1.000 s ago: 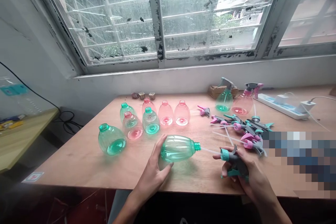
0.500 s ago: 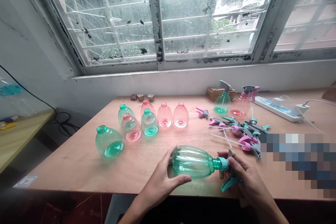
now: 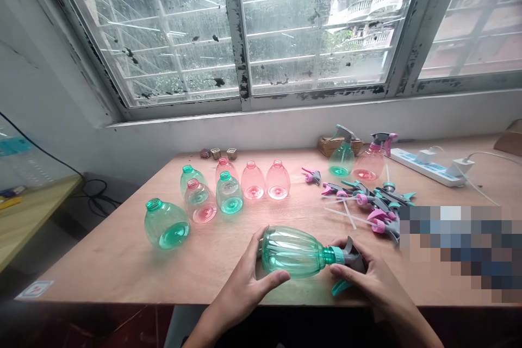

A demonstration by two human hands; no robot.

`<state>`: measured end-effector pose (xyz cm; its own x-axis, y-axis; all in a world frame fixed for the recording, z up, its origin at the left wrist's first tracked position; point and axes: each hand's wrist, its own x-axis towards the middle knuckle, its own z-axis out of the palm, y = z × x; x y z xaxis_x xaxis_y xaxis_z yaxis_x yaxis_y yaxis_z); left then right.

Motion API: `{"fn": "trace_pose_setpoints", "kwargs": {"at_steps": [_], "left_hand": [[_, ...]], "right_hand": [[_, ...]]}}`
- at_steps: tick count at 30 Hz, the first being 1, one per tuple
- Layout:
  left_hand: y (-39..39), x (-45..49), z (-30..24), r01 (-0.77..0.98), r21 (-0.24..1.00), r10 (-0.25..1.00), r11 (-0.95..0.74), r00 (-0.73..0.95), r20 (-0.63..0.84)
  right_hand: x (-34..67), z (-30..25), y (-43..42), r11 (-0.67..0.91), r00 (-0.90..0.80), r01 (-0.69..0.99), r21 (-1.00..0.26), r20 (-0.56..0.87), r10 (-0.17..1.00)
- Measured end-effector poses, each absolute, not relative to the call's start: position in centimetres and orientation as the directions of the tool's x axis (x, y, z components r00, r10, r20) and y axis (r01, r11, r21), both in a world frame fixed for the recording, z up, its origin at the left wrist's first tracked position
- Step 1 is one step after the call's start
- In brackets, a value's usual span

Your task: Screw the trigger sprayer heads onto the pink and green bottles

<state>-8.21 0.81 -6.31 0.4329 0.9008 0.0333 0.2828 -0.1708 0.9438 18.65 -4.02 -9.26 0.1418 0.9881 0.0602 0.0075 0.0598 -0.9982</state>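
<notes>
A clear green spray bottle [image 3: 291, 252] lies sideways above the table's front edge, its neck pointing right. My left hand [image 3: 253, 277] cups the bottle's base, thumb along the near side. My right hand [image 3: 367, 274] grips the grey and teal spray head [image 3: 351, 258] at the neck, with fingers around its collar. The collar sits on the bottle's neck; whether it is fully screwed down cannot be told. The teal trigger [image 3: 341, 286] hangs below my right thumb.
Several open green and pink bottles [image 3: 253, 182] stand at the left and middle. Loose pink and teal spray heads [image 3: 377, 198] lie heaped at right. Behind them are two bottles with heads fitted, a green one [image 3: 342, 157] and a pink one [image 3: 369, 162], and a power strip [image 3: 426, 167].
My right fingers have shifted their hold around the collar, the thumb now lying nearer the neck. The view has moved slightly; the bottle stays sideways in both hands.
</notes>
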Motion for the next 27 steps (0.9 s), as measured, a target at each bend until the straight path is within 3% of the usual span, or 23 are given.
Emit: {"fn": "trace_pose_setpoints", "kwargs": {"at_steps": [14,20,27], "left_hand": [[0.9,-8.1,-6.6,0.251,0.96,0.898,-0.126,0.441,0.003],[1.5,-8.0,-7.0,0.283,0.926,0.884,-0.251,0.456,0.1],[1.0,-8.4,-7.0,0.264,0.935,0.875,-0.236,0.476,0.086]], "right_hand": [[18.5,-9.8,-3.7,0.045,0.19,-0.014,-0.999,0.042,0.981],[18.3,-9.8,-3.7,0.056,0.233,0.009,-0.998,0.057,0.971],[19.1,-9.8,-3.3,0.081,0.153,0.071,-0.994,0.091,0.984]]}}
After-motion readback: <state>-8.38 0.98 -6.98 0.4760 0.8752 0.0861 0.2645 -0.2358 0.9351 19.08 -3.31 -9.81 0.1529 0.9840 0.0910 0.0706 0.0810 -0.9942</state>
